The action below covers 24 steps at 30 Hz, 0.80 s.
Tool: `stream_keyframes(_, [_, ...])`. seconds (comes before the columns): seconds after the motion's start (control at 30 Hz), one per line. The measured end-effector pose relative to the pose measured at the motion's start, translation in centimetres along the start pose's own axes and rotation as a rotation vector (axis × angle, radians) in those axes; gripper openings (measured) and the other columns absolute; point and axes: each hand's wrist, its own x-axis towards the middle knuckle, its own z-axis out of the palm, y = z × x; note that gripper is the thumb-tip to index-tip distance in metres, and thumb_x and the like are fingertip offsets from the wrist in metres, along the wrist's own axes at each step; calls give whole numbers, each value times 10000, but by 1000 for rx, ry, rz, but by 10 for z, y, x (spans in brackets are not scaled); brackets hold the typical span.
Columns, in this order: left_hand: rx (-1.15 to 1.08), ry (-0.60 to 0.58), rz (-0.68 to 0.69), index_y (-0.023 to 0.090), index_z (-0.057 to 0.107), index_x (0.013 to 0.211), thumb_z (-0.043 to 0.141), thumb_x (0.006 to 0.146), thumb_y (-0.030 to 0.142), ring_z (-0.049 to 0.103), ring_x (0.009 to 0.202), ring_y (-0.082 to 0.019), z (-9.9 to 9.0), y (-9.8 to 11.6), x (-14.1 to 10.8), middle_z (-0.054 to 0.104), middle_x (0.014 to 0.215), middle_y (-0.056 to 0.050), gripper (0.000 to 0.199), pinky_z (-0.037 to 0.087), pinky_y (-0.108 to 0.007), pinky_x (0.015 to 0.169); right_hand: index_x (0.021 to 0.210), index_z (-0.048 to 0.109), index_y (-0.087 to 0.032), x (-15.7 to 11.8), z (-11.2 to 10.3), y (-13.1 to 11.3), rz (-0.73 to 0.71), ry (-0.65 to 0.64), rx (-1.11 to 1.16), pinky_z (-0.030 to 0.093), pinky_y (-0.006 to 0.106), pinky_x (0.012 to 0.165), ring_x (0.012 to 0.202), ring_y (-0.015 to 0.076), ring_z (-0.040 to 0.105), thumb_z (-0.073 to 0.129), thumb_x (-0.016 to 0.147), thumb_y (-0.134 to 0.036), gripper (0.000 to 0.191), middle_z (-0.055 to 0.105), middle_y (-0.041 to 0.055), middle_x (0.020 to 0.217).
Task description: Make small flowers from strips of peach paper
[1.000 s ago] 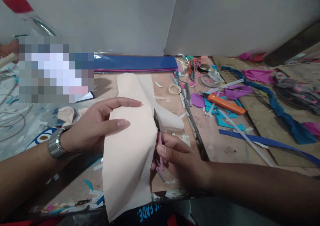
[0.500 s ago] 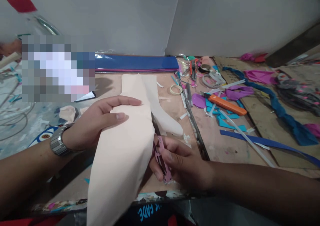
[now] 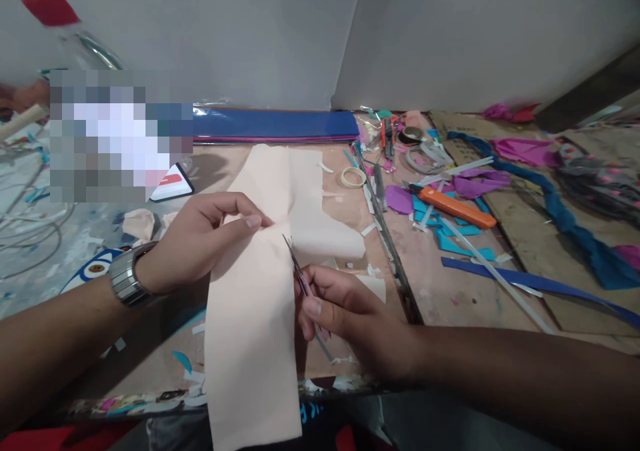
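A long cream sheet [image 3: 253, 344] runs up the middle of the table and hangs over its front edge. My left hand [image 3: 205, 238], with a metal watch on the wrist, pinches the sheet between thumb and fingers near its middle. Pink-handled scissors [image 3: 301, 279] are in my right hand [image 3: 345, 314], its fingers closed round the handles. Their dark blades point up and left at the sheet's right edge. A paler flap [image 3: 325, 228] of sheet material lies beyond the blades, ending in a rounded tip at the right.
An orange cutter [image 3: 453, 206], blue scraps and a tape ring [image 3: 353, 177] lie to the right. Behind is a blue packet [image 3: 275, 124]. A metal strip [image 3: 387, 244] runs toward the front edge. Cardboard [image 3: 530, 264] covers the far right, under a blue ribbon.
The near part of the sheet has swung right and lies straighter. The scissors have turned, their blades now showing at its edge. My left hand's fingers have drawn closer together.
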Motion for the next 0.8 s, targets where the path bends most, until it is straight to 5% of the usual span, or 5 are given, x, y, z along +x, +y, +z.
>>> stream_keyframes(0.23, [137,108,126,292,806,1066,819,857,428,696,1112,-265,2,3,-3,791,1158,-26,250,543,-378,1046,886,608,-154,-1,2,0,2,-10,18,401,241,653,655,98,494,720,983,-475,353,562,-31,744])
stream_keyframes(0.5, [108,97,115,277,770,1194,862,816,398,720,1074,-271,6,3,-10,759,1259,-60,407,609,-375,934,920,611,-161,-1,3,3,20,-15,72,505,270,689,676,122,610,729,982,-468,335,660,-4,754])
stream_keyframes(0.8, [204,74,158,287,769,1226,863,808,382,697,1179,-288,7,5,-10,752,1300,-60,439,568,-385,1039,924,616,-173,0,3,3,0,126,-32,451,240,607,636,106,559,772,929,-517,379,613,-28,721])
